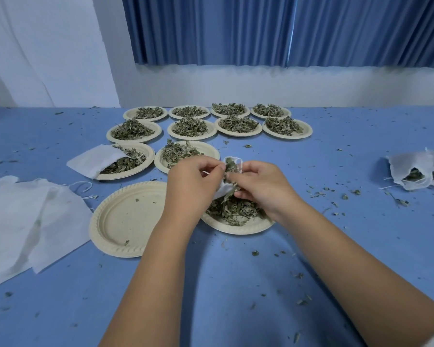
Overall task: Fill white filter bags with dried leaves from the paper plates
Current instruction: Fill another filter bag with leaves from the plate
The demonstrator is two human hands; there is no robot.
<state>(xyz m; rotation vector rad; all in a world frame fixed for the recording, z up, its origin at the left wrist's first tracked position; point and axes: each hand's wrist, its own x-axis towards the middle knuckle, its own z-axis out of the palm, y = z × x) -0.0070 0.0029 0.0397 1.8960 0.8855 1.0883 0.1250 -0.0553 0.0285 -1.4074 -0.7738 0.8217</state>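
A pleated blue curtain (261, 28) hangs across the far wall, and below it a broad blue surface (211, 284) fills the rest of the room in front of me. At the left edge lies a flat pile of empty bags (23, 216), white and overlapping, with a loose drawstring (85, 186) curling off its far corner. Towards the back stand two rows of heaped plates (211, 135), four to a row, each carrying a mound of dried green leaf. Nearer, a third row has two more: the left plate (145, 156) has a white spare bag (93, 160) lying half on it with its mouth over the leaves, and the right plate (211, 149) sits just beside it. Closest to the person, an empty plate (125, 221) lies just beside the working plate (236, 227), which bears a low heap of dried leaves (231, 211). Above that heap both bare forearms meet. The left hand (193, 179) has its fingers curled, pinching the rim of a small filter bag (223, 190) held upright over the working plate. The right hand (263, 184) is curled too, pinching a tuft of leaves (229, 171) at the bag's open mouth. Far to the right lie filled bags (411, 169), dark leaf showing at their openings, and leaf scraps (348, 194) are scattered all over the surface
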